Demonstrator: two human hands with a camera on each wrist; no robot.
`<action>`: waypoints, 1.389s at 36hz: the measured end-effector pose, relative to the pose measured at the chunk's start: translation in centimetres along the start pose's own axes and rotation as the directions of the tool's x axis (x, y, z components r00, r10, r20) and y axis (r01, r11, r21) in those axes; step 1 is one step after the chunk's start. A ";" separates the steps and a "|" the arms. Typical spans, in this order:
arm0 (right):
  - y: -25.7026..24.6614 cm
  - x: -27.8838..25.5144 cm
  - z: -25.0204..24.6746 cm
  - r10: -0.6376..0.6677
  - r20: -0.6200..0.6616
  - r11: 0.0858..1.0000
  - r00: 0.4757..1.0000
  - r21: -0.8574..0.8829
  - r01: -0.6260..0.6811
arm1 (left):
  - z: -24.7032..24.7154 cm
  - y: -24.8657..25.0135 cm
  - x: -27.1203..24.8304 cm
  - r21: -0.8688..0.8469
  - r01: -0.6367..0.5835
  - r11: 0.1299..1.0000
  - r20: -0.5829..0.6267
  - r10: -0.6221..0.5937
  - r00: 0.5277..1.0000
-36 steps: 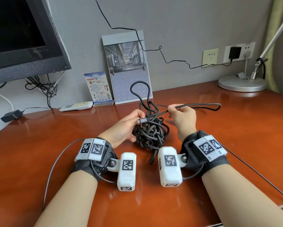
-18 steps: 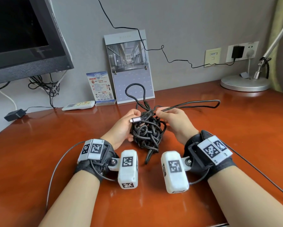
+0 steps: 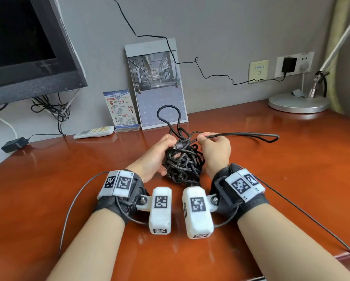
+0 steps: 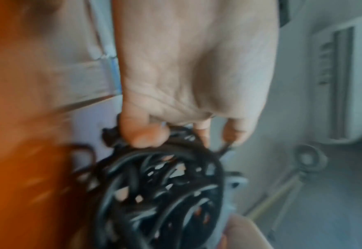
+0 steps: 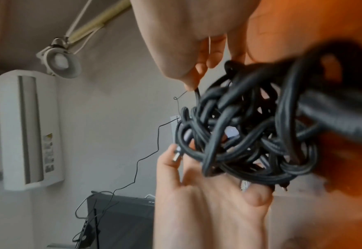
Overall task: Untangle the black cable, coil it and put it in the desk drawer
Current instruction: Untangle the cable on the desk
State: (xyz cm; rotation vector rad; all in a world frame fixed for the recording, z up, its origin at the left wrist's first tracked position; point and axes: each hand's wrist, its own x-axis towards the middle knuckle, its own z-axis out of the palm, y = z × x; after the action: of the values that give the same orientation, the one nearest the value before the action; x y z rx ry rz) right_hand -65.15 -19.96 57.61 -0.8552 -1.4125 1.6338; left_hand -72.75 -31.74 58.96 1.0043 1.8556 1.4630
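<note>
The black cable (image 3: 182, 165) is a tight tangled ball on the red-brown desk (image 3: 291, 179), between both hands. My left hand (image 3: 167, 144) cups the ball's left side with its fingers curled over the top, and a metal plug (image 3: 177, 147) pokes out by its thumb. My right hand (image 3: 202, 138) pinches a doubled strand that runs right as a long flat loop (image 3: 271, 138). Another loop (image 3: 168, 110) stands up behind the ball. The right wrist view shows the cable (image 5: 250, 131), the right hand (image 5: 194, 84) pinching a strand and the left hand (image 5: 208, 193) below. The desk drawer is not in view.
A monitor (image 3: 28, 47) stands at the back left, with a power adapter (image 3: 14, 145) and a white remote (image 3: 93, 131) below it. A calendar (image 3: 155, 82) and a card (image 3: 121, 108) lean on the wall. A lamp base (image 3: 297, 102) sits at the back right.
My right hand has moved left along its strand, closer to the tangle and to the left hand. The upright loop behind the ball has narrowed. The ball stays on the desk.
</note>
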 end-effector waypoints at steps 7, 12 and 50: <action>-0.8 0.1 -0.8 -0.206 0.080 0.975 0.975 -0.068 0.212 | -1.3 3.6 -0.5 0.553 -0.003 0.833 -0.273 0.185 0.944; -1.2 -0.6 -0.3 -0.288 0.119 0.937 0.950 -0.170 0.305 | 0.2 5.4 -0.5 0.903 0.008 0.429 -0.150 0.297 0.943; -1.1 -2.1 0.1 -0.303 0.251 0.952 0.919 0.045 0.301 | -1.3 4.9 -0.4 0.835 0.115 0.539 -0.300 0.269 0.915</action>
State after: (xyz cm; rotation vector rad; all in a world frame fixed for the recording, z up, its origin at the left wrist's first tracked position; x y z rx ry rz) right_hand -64.12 -21.81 58.66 -0.4033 -1.6248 1.5443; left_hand -72.57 -32.16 64.04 1.2686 3.0028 0.7507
